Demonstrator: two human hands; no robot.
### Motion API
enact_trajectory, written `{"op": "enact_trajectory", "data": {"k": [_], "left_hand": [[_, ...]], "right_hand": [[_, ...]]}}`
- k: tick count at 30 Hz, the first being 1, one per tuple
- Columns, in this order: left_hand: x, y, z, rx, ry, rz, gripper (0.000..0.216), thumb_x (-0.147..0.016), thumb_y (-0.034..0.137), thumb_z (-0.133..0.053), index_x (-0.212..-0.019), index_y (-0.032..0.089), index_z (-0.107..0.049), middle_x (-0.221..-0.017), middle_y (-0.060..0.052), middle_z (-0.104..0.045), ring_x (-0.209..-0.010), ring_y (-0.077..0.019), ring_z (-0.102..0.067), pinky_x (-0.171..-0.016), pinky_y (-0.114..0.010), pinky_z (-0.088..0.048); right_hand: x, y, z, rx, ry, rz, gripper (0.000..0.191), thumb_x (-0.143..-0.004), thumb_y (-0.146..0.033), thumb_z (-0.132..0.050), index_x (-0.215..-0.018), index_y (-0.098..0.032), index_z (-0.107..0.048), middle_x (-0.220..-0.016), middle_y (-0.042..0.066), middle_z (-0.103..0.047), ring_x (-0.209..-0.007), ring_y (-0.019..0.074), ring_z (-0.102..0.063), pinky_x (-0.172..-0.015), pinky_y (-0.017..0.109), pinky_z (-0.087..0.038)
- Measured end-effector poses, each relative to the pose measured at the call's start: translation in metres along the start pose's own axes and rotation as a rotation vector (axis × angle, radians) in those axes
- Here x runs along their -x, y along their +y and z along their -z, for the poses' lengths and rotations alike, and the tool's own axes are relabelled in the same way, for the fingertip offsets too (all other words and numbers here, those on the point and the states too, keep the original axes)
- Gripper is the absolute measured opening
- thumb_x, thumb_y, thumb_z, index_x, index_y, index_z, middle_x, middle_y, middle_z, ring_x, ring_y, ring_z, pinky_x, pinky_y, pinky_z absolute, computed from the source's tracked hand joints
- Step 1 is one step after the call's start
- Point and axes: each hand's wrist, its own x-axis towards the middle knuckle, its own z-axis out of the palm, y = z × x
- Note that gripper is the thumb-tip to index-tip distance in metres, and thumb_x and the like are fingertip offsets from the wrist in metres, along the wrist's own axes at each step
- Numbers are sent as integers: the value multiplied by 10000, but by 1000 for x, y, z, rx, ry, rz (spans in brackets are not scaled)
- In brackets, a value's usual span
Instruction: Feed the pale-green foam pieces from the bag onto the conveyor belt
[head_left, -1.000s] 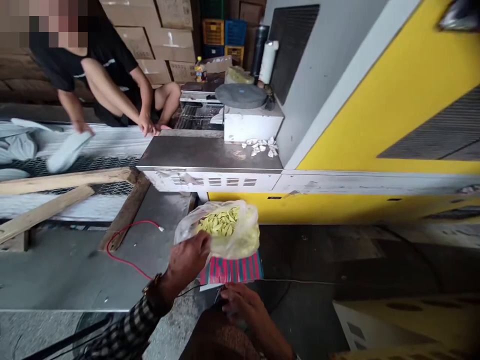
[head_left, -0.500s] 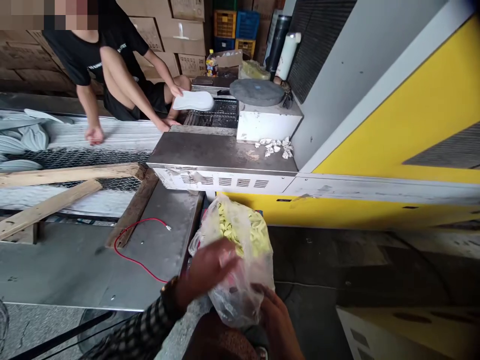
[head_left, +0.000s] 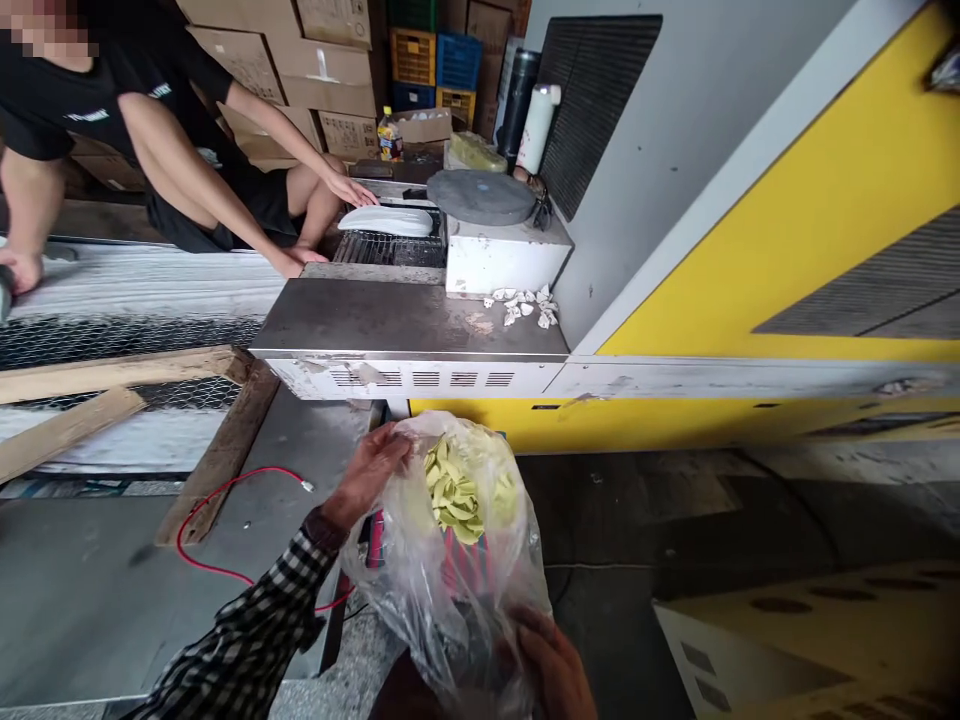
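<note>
Surface: stained steel bench top [head_left: 409,318] ahead; a lower steel sheet [head_left: 90,590] lies on the left.
Room: workshop with stacked cardboard cartons [head_left: 322,80], plastic crates [head_left: 435,70] and a yellow machine panel [head_left: 772,250].
Counts: one seated co-worker [head_left: 165,130], one white moulded sole [head_left: 386,221] on a wire rack [head_left: 390,250], one red wire [head_left: 225,520], three wooden boards [head_left: 112,375], one small heap of white scraps [head_left: 521,308].
Left hand [head_left: 367,475]: fingers closed on the upper side of the bag, plaid sleeve behind.
Right hand [head_left: 551,665]: against the bag's lower end; grip unclear through the plastic.
Bag: one clear plastic bag [head_left: 442,560], held between both hands, with a cluster of yellow-green pieces [head_left: 452,490] inside, just beside the left hand.
</note>
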Motion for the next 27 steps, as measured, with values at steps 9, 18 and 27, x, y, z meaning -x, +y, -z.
{"op": "enact_trajectory", "data": {"k": [9, 18, 27], "left_hand": [[23, 21, 24, -118, -147, 123, 315, -843, 487, -638, -840, 173, -614, -698, 31, -542, -613, -123, -487, -542, -225, -389], [53, 30, 20, -159, -144, 179, 222, -802, 397, -600, -831, 178, -613, -693, 21, -561, -603, -132, -471, -534, -238, -356], [81, 16, 22, 95, -235, 190, 243, -845, 413, -618, -906, 178, -626, -782, 9, -585, -667, -133, -517, -612, -239, -414]], "right_hand": [[1, -5, -10, 561, 336, 433, 808, -780, -661, -658, -1405, -157, -564, -1391, 182, -628, -1296, 394, -568, -1052, 486, -479], [-60, -77, -72, 674, 310, 506, 595, -771, -495, -602, -1220, -108, -654, -1031, 180, -740, -959, 356, -688, -842, 482, -540], [-23, -190, -124, 107, -87, 791, 157, -816, -370, -718, -843, -222, -672, -828, 0, -670, -769, 165, -613, -788, 324, -550]]}}
